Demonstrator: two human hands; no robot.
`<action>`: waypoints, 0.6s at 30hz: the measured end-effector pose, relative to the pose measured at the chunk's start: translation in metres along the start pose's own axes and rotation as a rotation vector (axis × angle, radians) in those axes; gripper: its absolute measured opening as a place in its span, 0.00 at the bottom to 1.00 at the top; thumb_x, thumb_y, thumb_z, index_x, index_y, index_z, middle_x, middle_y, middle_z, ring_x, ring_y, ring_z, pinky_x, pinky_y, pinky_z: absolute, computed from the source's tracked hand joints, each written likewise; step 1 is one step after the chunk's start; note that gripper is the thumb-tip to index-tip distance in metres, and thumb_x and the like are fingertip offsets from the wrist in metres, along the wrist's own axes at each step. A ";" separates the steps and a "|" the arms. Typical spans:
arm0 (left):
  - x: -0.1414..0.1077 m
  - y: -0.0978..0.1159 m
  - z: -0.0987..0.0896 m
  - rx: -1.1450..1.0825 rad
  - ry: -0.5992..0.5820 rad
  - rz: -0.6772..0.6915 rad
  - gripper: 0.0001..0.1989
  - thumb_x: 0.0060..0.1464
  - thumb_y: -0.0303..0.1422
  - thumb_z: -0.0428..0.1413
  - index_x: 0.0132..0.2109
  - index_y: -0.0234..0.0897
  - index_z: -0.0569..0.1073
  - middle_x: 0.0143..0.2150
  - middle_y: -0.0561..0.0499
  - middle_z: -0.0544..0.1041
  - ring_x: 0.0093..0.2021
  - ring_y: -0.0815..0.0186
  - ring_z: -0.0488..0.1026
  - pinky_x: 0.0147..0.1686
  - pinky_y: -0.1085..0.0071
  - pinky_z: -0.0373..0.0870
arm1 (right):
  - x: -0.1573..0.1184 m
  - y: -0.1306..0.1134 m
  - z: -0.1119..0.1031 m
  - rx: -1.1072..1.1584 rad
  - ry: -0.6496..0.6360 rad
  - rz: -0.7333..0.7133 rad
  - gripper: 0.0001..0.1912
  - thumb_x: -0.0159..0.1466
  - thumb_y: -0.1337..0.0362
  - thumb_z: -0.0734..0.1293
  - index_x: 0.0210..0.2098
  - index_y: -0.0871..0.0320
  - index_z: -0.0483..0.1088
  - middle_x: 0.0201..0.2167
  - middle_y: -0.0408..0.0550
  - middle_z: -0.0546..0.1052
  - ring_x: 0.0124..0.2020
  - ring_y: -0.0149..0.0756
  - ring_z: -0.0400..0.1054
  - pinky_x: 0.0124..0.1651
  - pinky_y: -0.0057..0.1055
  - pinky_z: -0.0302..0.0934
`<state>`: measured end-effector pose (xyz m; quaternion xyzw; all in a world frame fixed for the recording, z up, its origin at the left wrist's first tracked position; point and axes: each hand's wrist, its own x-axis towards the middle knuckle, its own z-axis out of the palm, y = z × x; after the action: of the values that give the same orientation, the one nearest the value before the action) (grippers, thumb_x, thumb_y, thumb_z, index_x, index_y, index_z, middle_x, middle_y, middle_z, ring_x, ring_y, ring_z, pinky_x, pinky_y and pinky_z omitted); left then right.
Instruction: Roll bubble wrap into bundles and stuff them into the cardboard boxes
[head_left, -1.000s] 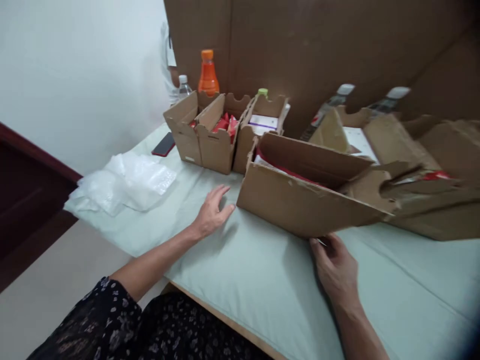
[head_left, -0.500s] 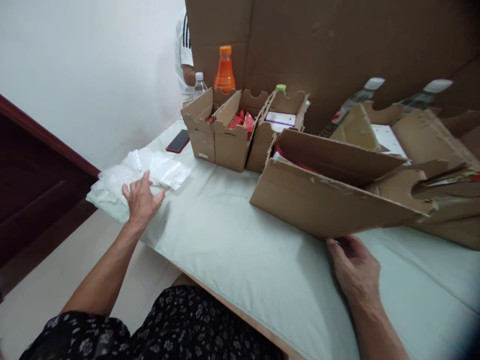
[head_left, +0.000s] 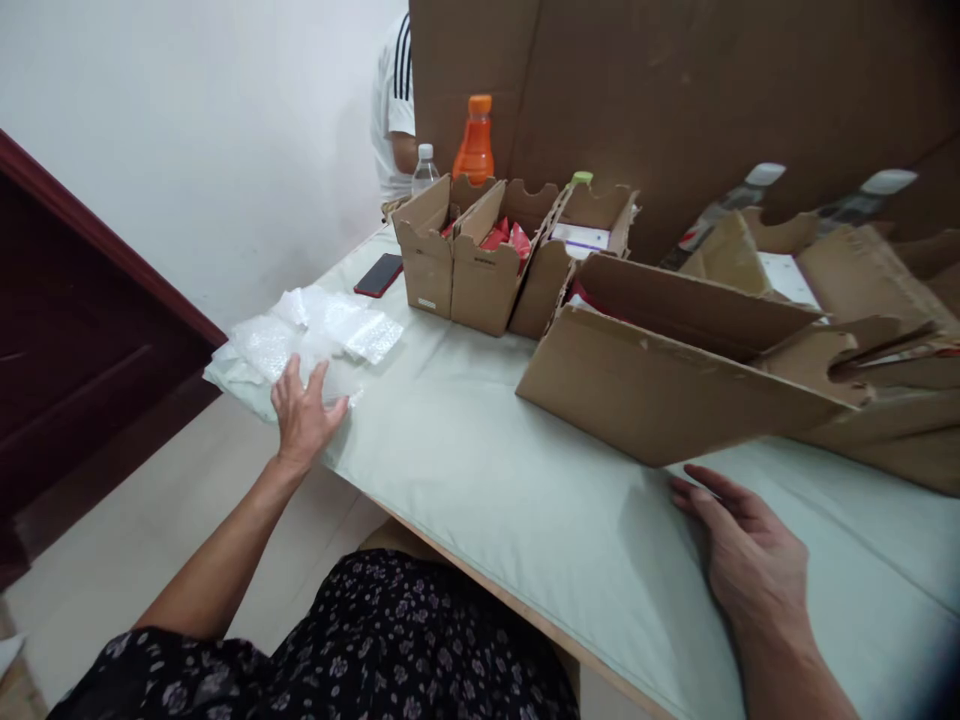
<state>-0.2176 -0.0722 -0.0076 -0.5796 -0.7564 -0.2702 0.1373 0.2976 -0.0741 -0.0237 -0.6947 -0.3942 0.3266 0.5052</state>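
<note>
My left hand (head_left: 306,420) is over the near edge of a loose pile of clear bubble wrap (head_left: 262,342) at the table's left end. Its fingers are spread, and a thin flap of the wrap shows by the thumb; I cannot tell how firmly they touch. My right hand (head_left: 754,560) rests low over the table, fingers stretched out and apart, holding nothing. Just beyond its fingertips stands a long cardboard bin (head_left: 675,385), tilted at an angle, with something red and white inside its left end.
Behind are more cardboard bins (head_left: 480,285) with red packets and a white box (head_left: 580,237). Bottles, one orange (head_left: 474,150), stand behind them against a tall cardboard panel (head_left: 637,90). A phone (head_left: 379,274) lies near the wrap. A person's white sleeve (head_left: 395,85) shows at the back.
My left hand has come nearer, and a flap of bubble wrap now shows by its thumb. My right hand has drawn back from the bin's lower edge, its fingers straighter. The view has shifted slightly left.
</note>
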 end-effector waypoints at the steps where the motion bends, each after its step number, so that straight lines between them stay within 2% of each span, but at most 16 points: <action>1: 0.002 -0.003 0.003 -0.008 -0.048 -0.003 0.21 0.56 0.33 0.59 0.57 0.34 0.76 0.62 0.30 0.72 0.64 0.38 0.66 0.63 0.41 0.59 | -0.002 0.000 -0.001 -0.001 0.002 -0.001 0.24 0.57 0.51 0.74 0.50 0.55 0.79 0.42 0.54 0.83 0.43 0.46 0.79 0.51 0.41 0.73; 2: 0.003 -0.005 0.005 -0.018 -0.086 0.003 0.18 0.56 0.31 0.58 0.53 0.34 0.77 0.55 0.33 0.77 0.59 0.41 0.71 0.62 0.43 0.61 | -0.003 0.000 -0.002 0.003 0.007 0.001 0.23 0.58 0.51 0.74 0.49 0.55 0.79 0.42 0.54 0.83 0.42 0.45 0.79 0.50 0.41 0.73; 4: 0.005 -0.003 0.006 -0.033 -0.110 0.019 0.13 0.57 0.28 0.54 0.46 0.36 0.79 0.44 0.38 0.80 0.52 0.46 0.74 0.61 0.46 0.63 | -0.004 -0.001 -0.003 0.010 0.009 0.011 0.23 0.57 0.51 0.74 0.50 0.54 0.79 0.42 0.52 0.83 0.41 0.44 0.79 0.51 0.42 0.73; 7: -0.001 0.016 -0.004 -0.092 -0.043 0.054 0.11 0.59 0.28 0.52 0.43 0.37 0.78 0.42 0.41 0.80 0.49 0.49 0.75 0.59 0.49 0.66 | -0.008 -0.002 -0.005 0.012 -0.021 0.040 0.23 0.57 0.51 0.74 0.49 0.53 0.79 0.42 0.52 0.84 0.39 0.42 0.78 0.51 0.42 0.74; 10: -0.019 0.055 -0.019 -0.317 -0.027 0.108 0.08 0.61 0.32 0.53 0.43 0.39 0.77 0.41 0.45 0.80 0.46 0.53 0.76 0.53 0.54 0.71 | -0.020 -0.001 -0.009 0.001 -0.054 0.026 0.22 0.58 0.49 0.74 0.47 0.54 0.80 0.42 0.53 0.84 0.38 0.42 0.78 0.48 0.42 0.74; 13: -0.051 0.112 -0.025 -0.680 -0.236 0.051 0.10 0.63 0.35 0.55 0.48 0.41 0.77 0.45 0.47 0.80 0.48 0.56 0.77 0.52 0.58 0.74 | -0.040 -0.003 -0.008 -0.028 -0.154 -0.008 0.22 0.61 0.47 0.73 0.45 0.56 0.81 0.41 0.53 0.84 0.36 0.41 0.79 0.45 0.41 0.75; 15: -0.077 0.152 -0.024 -0.959 -0.492 -0.007 0.21 0.65 0.39 0.56 0.62 0.41 0.71 0.58 0.43 0.77 0.55 0.55 0.76 0.55 0.56 0.75 | -0.053 -0.008 -0.005 -0.014 -0.280 -0.001 0.23 0.62 0.45 0.72 0.46 0.56 0.80 0.46 0.56 0.84 0.40 0.44 0.80 0.45 0.41 0.76; 17: -0.099 0.185 -0.023 -1.136 -0.744 0.056 0.30 0.67 0.40 0.54 0.72 0.41 0.59 0.68 0.38 0.69 0.62 0.52 0.73 0.59 0.53 0.74 | -0.061 -0.012 -0.001 0.040 -0.399 0.010 0.27 0.63 0.42 0.71 0.51 0.56 0.78 0.52 0.59 0.82 0.49 0.49 0.79 0.47 0.43 0.76; 18: -0.107 0.197 -0.023 -1.170 -0.821 0.130 0.32 0.67 0.40 0.54 0.74 0.41 0.56 0.71 0.37 0.65 0.66 0.51 0.70 0.63 0.51 0.72 | -0.064 -0.014 0.000 0.070 -0.443 0.011 0.29 0.63 0.41 0.71 0.54 0.55 0.77 0.55 0.60 0.81 0.53 0.50 0.78 0.50 0.44 0.75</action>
<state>-0.0011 -0.1353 0.0043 -0.6571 -0.4421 -0.3828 -0.4756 0.2640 -0.1276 -0.0064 -0.5899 -0.4804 0.4876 0.4283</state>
